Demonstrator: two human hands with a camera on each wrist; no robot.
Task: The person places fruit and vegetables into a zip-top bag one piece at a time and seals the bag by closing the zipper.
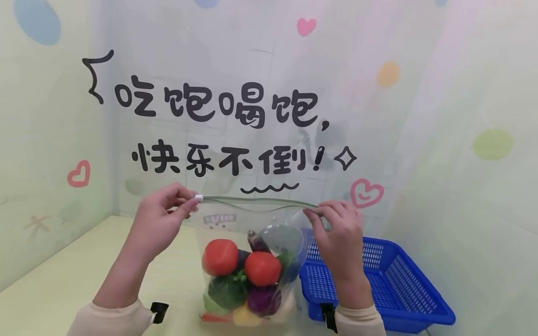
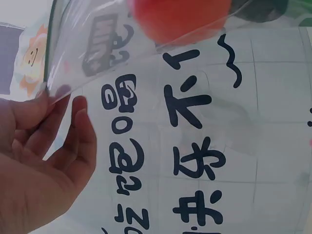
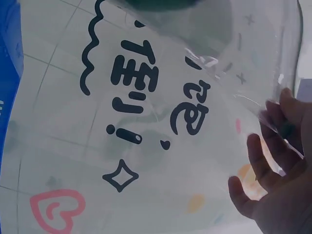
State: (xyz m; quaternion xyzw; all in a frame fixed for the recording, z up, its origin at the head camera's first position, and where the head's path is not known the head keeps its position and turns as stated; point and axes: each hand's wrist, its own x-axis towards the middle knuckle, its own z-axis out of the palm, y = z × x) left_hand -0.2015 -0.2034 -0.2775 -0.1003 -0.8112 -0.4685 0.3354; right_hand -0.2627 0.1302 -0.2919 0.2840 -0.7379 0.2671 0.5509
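Observation:
A clear zip bag [image 1: 252, 218] with a green strip along its top hangs upright between both hands in the head view. My left hand [image 1: 161, 219] pinches its top left corner at a white slider [image 1: 199, 198]. With thumb and fingers, my right hand [image 1: 342, 235] pinches the top right corner. The mouth's two edges bow apart between the hands. Inside lie two red tomatoes [image 1: 262, 269], a dark green vegetable [image 1: 229, 291], a purple one [image 1: 264, 300] and other produce partly hidden behind them. The left wrist view shows the bag corner between thumb and fingers.
To the right of the bag, partly behind the right forearm, stands a blue plastic basket [image 1: 420, 291] on the pale yellow table [image 1: 54, 289]. A printed wall sheet [image 1: 235, 60] with black lettering and hearts rises behind the table.

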